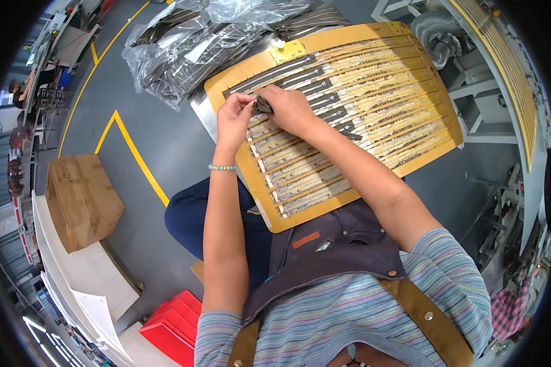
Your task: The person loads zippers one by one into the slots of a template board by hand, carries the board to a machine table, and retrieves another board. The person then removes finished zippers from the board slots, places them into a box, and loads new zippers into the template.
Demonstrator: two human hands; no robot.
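Observation:
My right hand (289,111) is closed around a small bundle of dark zippers (262,106), over the left part of a yellow slotted board (232,85). My left hand (234,120) meets it there, thumb and forefinger pinched at the bundle's end. What exactly those fingertips grip is too small to make out. Several dark zipper strips (317,87) with silvery pulls lie side by side in the board's upper slots, partly hidden by my right hand. Lower slots show pale, worn strips (324,174). The board slopes in front of my lap.
Clear plastic bags (208,52) of dark strips lie beyond the board. A cardboard box (82,199) stands to the left, red bins (176,327) lower left. At right are a metal frame (487,92) and a flexible duct (438,37). A person (21,92) is far left.

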